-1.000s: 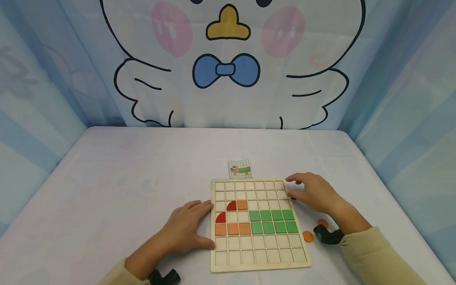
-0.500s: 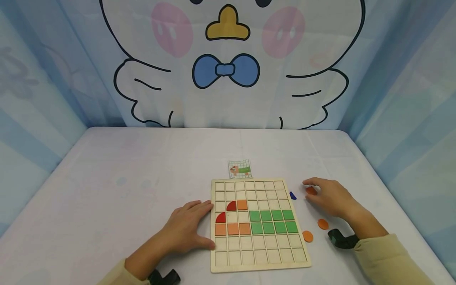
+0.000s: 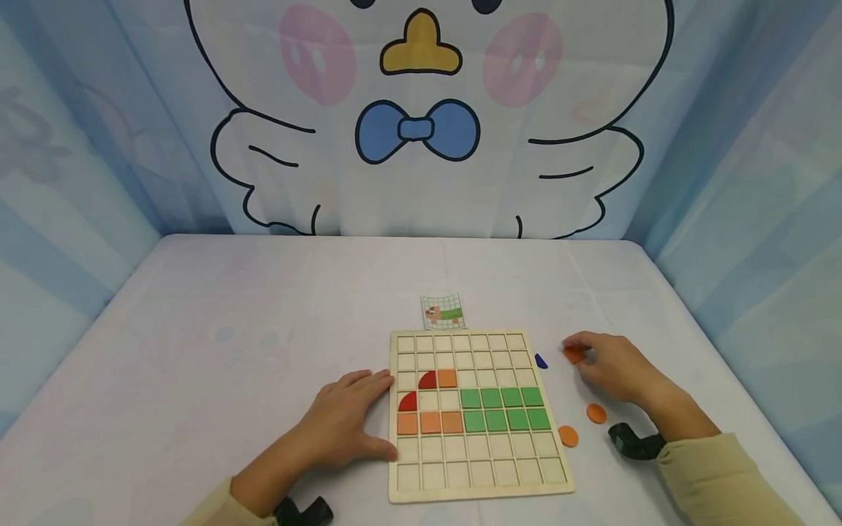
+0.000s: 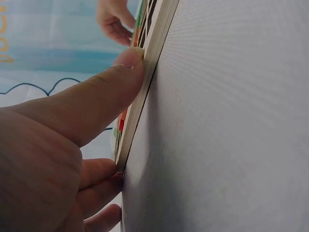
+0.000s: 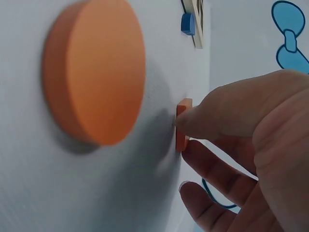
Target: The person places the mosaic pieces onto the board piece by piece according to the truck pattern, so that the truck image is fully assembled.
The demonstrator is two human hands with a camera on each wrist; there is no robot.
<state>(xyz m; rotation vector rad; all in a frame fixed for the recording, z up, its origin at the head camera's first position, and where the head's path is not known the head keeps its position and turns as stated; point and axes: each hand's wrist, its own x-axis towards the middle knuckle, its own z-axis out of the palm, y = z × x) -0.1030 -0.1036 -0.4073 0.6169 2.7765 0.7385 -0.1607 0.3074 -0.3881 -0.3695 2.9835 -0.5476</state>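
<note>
A wooden grid board [image 3: 483, 497] lies on the table with red, orange and green tiles in some of its cells. My left hand [image 3: 349, 420] rests at its left side, fingertips and thumb against the edge; the left wrist view shows the thumb [image 4: 106, 92] on the board's rim. To the right of the board, my right hand [image 3: 612, 365] pinches a flat orange tile [image 3: 574, 354] between thumb and fingers. In the right wrist view that tile [image 5: 184, 108] stands nearly edge-on, close over the table, its outline partly covered by the thumb.
Two orange discs [image 3: 596, 413] lie near the board's right edge, one [image 5: 104, 72] looming large in the right wrist view. A small blue piece [image 3: 541, 361] sits beside the board's upper right. Behind the board is a picture card [image 3: 444, 312] with a gridded pattern.
My right hand has moved right, away from the board's edge, uncovering the blue piece. Its thumb and fingers have closed on the orange tile. The left hand and board have stayed put.
</note>
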